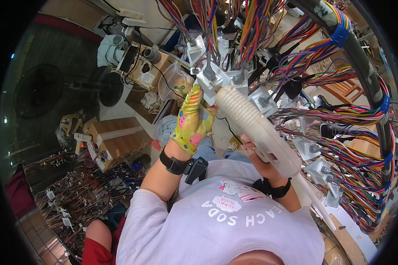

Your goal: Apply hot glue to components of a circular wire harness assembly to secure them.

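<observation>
My left hand (193,119) wears a yellow patterned glove and grips a white plastic connector block (206,81) at the end of a bundle of coloured wires. My right hand (257,160), bare, holds a cream-coloured handheld tool (256,128) with a ribbed barrel. The tool's round front end sits right beside the connector block, touching or almost touching it. A white cord (316,201) runs from the tool's rear toward the lower right. Both wrists carry black straps.
Thick looms of coloured wires (353,128) with white connectors hang on a board ahead and to the right. Cardboard boxes (119,139), a black fan (42,90) and piles of wire harnesses (75,190) lie on the floor at left. A wooden frame (345,88) stands behind.
</observation>
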Available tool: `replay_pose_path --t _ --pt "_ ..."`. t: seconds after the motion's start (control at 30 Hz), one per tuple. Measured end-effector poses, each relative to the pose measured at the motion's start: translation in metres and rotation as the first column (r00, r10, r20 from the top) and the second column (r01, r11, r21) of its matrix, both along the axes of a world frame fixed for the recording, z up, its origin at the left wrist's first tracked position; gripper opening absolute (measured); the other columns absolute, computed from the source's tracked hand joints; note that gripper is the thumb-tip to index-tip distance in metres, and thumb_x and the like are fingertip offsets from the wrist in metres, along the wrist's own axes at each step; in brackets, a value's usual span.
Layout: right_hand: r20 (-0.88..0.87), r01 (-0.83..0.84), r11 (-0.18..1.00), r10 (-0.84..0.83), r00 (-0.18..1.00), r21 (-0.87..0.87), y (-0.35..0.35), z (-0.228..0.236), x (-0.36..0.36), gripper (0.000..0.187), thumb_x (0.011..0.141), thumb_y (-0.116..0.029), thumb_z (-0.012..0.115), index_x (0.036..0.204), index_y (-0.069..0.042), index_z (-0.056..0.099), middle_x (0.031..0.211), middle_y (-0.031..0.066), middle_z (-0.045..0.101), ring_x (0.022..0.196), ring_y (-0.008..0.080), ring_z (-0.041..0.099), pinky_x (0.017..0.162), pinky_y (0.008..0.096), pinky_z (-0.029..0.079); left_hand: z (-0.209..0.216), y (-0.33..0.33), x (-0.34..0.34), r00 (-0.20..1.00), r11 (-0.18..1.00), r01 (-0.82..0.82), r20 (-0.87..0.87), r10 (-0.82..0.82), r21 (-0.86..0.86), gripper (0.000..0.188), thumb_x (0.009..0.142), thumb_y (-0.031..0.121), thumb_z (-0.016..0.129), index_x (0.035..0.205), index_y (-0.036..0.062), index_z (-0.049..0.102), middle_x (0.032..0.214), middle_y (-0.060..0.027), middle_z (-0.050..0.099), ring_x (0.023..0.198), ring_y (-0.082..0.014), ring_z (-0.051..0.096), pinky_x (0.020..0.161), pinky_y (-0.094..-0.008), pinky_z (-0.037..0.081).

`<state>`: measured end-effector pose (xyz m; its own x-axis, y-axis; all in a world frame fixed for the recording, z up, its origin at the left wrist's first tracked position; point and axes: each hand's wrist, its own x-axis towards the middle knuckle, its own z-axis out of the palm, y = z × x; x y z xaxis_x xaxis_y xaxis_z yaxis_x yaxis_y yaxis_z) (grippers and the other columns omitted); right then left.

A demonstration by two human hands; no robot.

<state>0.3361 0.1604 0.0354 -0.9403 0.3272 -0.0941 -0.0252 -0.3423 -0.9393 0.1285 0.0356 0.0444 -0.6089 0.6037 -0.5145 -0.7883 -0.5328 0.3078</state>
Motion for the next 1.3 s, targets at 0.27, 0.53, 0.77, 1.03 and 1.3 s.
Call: replay_pose_path --t 0.27,0.53,0.77,1.03,1.3 --pt "0.010 0.019 0.949 -0.023 1.000 0.315 0.003 0.008 -0.006 0.044 0.086 0.005 0.056 0.128 0.000 0.044 0.109 0.0142 0.058 0.102 0.0218 0.059 0.081 0.0319 0.054 0.002 0.003 0.001 0.999 0.997 -0.045 -0.028 0.047 0.068 0.033 0.087 0.020 0.067 0.116 0.0092 0.056 0.115 -0.0047 0.059 0.100 -0.0171 0.056 0.087 -0.0353 0.046" --pt "-0.019 -0.017 0.757 0.039 0.999 0.653 0.008 0.012 -0.007 0.023 0.087 0.004 0.056 0.109 0.000 0.052 0.104 0.0127 0.057 0.100 0.0205 0.058 0.081 0.0316 0.054 0.001 0.003 0.000 0.998 0.994 -0.045 -0.040 0.049 0.101 0.035 0.087 0.020 0.066 0.118 0.0087 0.054 0.115 -0.0063 0.059 0.106 -0.0195 0.056 0.093 -0.0373 0.045" --pt "0.028 0.072 0.992 -0.075 0.997 0.101 -0.004 0.009 -0.005 0.032 0.082 0.004 0.062 0.113 0.001 0.054 0.105 0.0117 0.061 0.097 0.0186 0.061 0.081 0.0311 0.053 0.001 0.002 0.002 0.998 0.996 -0.028 -0.047 0.032 0.079 0.027 0.086 0.019 0.068 0.110 0.0109 0.057 0.103 -0.0019 0.060 0.088 -0.0127 0.055 0.073 -0.0274 0.046" --pt "0.061 -0.031 0.845 -0.003 0.998 0.534 0.002 0.004 -0.001 0.050 0.076 0.005 0.067 0.122 0.003 0.049 0.114 0.0118 0.060 0.100 0.0176 0.061 0.084 0.0284 0.053 -0.014 -0.005 -0.001 0.990 0.999 0.041 -0.134 -0.043 -0.014 0.048 0.092 0.032 0.059 0.132 0.0098 0.044 0.128 -0.0113 0.052 0.118 -0.0263 0.051 0.102 -0.0434 0.041" --pt "0.099 0.058 0.904 -0.110 0.989 0.424 0.001 0.018 -0.009 0.041 0.072 -0.002 0.074 0.110 0.001 0.059 0.102 0.0117 0.065 0.094 0.0199 0.064 0.081 0.0304 0.051 -0.011 -0.003 0.001 0.993 0.999 -0.020 -0.113 0.016 -0.033 0.047 0.091 0.029 0.060 0.132 0.0117 0.045 0.129 -0.0104 0.052 0.119 -0.0260 0.050 0.102 -0.0440 0.040"
